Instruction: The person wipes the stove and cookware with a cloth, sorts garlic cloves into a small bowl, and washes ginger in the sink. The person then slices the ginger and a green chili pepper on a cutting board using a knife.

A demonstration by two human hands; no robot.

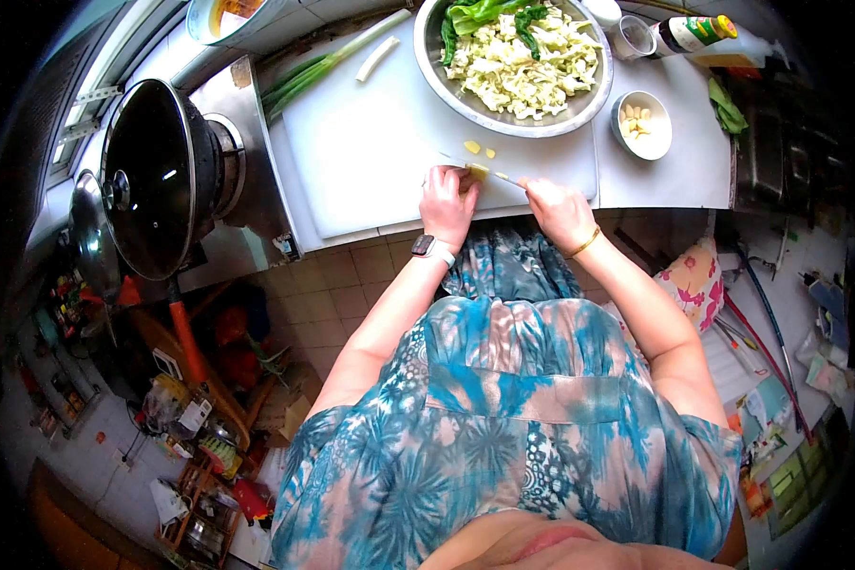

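One yellow piece (478, 172) | against left fingers (465, 179) | knife (505, 179) in right fingers (536, 189)

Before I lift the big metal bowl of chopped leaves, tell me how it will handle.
The metal bowl should be rigid and, being wide, probably not prone to tipping. The chopped leaves look loose and heaped, so tilting could spill some. Its smooth, shiny surface may feel slippery if wet.
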